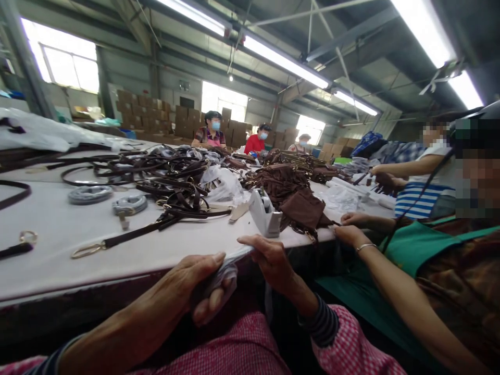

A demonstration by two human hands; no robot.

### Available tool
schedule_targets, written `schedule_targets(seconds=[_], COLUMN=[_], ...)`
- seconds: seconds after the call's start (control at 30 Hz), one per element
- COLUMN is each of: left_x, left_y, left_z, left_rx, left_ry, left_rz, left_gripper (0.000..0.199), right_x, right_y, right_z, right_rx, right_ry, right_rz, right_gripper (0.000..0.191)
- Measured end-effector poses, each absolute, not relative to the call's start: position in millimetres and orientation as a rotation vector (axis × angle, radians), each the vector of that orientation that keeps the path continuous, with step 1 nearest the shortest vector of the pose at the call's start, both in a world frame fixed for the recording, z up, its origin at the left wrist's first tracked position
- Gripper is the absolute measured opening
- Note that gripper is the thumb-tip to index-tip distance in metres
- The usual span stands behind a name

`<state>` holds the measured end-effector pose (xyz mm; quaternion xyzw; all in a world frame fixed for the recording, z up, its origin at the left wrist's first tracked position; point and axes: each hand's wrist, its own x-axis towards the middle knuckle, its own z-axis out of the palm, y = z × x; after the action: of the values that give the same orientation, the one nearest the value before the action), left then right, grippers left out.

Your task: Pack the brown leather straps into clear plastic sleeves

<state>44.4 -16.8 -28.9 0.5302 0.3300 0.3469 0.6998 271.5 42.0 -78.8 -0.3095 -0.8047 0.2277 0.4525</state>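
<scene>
My left hand [203, 284] is closed round a small bundle wrapped in thin, see-through plastic [231, 260], in front of the table's edge. What lies inside the wrap is mostly hidden by my fingers. Pinching the stretched end of that plastic, my right hand [273, 260] is a short way to the right. Just beyond my right hand stands a white tape dispenser [264, 213] at the table's edge. Left of it, a dark brown strap [135, 234] with a metal clasp [88, 251] lies on the white table top [187, 239]. Two plastic-wrapped coils [89, 194] rest farther left.
Tangled brown straps [175, 172] cover the middle of the table, beside a heap of brown pouches [281, 182]. A co-worker's hands [351, 232] work close on my right. Other people sit across the table, before stacked cartons [144, 114].
</scene>
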Motion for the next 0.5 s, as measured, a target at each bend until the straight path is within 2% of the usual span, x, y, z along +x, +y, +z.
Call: schedule_targets(seconds=[0.3,0.43,0.5], left_x=[60,59,59], left_y=[-4,4,11], left_z=[-31,-22,-19], left_rx=[1.053,1.018,0.99], left_ry=[0.75,0.541,0.466], left_rz=[0.869,1.002,1.09], left_gripper=[0.046,0.045,0.037], right_x=[257,235,221], right_y=[51,31,13], right_z=[-101,-118,-131], right_rx=[-0.88,-0.848,-0.807], right_ry=[-1.763,-1.595,-1.458], right_rz=[0.687,1.119,1.411], right_gripper=[0.03,0.051,0.058])
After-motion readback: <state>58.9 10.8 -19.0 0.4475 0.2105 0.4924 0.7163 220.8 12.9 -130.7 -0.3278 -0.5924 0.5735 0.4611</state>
